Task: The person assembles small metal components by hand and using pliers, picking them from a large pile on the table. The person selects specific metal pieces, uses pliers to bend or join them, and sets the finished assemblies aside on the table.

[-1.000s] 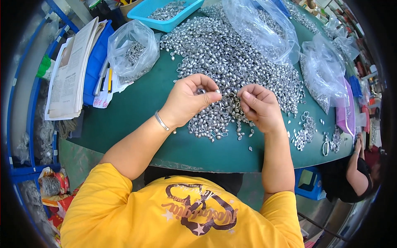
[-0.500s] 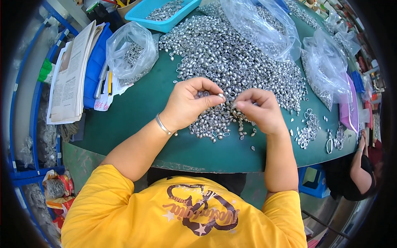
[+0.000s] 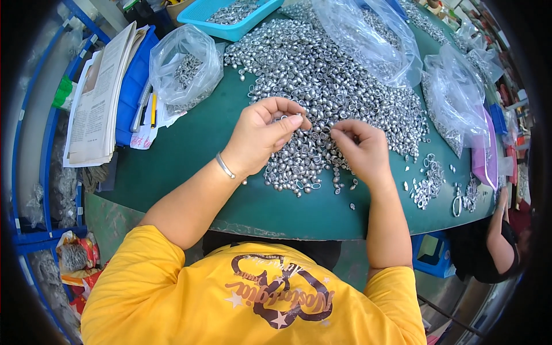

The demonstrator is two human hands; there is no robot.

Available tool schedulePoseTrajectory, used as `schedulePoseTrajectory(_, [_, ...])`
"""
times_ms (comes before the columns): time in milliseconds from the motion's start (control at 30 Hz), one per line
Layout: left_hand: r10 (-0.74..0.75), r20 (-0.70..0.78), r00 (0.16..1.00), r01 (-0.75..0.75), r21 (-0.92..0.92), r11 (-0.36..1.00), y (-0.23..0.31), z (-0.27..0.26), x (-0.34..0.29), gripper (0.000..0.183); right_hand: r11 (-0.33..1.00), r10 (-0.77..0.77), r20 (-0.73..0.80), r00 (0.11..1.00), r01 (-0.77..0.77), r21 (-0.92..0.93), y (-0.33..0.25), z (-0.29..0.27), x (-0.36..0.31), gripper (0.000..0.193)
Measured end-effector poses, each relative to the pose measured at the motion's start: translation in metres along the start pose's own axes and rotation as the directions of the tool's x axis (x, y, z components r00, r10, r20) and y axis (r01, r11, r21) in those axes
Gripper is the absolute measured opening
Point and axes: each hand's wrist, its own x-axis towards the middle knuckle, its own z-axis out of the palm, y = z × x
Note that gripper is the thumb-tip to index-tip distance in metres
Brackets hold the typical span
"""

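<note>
A broad heap of small silvery metal pieces (image 3: 322,75), many rounded and some ring-like, spreads over the green table (image 3: 172,172). Over the near part of this heap, my left hand (image 3: 264,132) is closed, thumb and forefinger pinched together. Anything between those fingertips is too small to name. Just to its right, my right hand (image 3: 363,150) also makes a pinch above the pieces. What it grips, if anything, cannot be made out. The two hands are a short gap apart. A silver bangle (image 3: 225,165) circles my left wrist.
A blue basket (image 3: 230,30) of metal pieces stands behind the heap. Clear plastic bags (image 3: 187,69) flank it, with another bag (image 3: 454,98) at right. Loose parts (image 3: 427,183) lie right of my hand. Papers (image 3: 103,92) stand at left. Another person's arm (image 3: 499,236) shows at far right.
My left hand has risen slightly, its fingertips shifting back and left. My right hand has moved up a little, and the gap between the fingertips has widened.
</note>
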Motion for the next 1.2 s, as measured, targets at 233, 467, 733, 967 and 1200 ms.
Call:
schedulePoseTrajectory(233, [0.222,0.006,0.975,-0.182,0.59,0.787,-0.013,-0.004,0.004,0.007,0.859,-0.297,0.018,0.955,0.275,-0.432,0.003,0.013,-0.001,0.012])
schedulePoseTrajectory(467, [0.25,0.333,0.909,-0.398,0.87,0.289,-0.021,-0.003,-0.002,0.009,0.859,0.178,0.223,0.958,-0.262,0.44,0.002,-0.001,0.003,0.01])
schedulePoseTrajectory(733, [0.083,0.122,0.989,-0.128,0.44,0.889,-0.008,0.011,-0.004,0.007,0.186,0.082,0.632,0.771,-0.635,0.75,0.011,-0.013,0.008,0.01])
schedulePoseTrajectory(967, [-0.137,0.183,0.974,0.153,-0.079,0.985,-0.009,0.003,-0.003,0.01,0.188,-0.04,0.616,0.787,-0.599,0.778,0.011,-0.011,0.008,0.009])
schedulePoseTrajectory(1200, [-0.112,0.449,0.886,0.365,-0.528,0.767,0.012,0.007,-0.017,0.017,0.61,0.047,0.502,0.863,-0.423,0.67,-0.002,-0.012,-0.004,0.01])
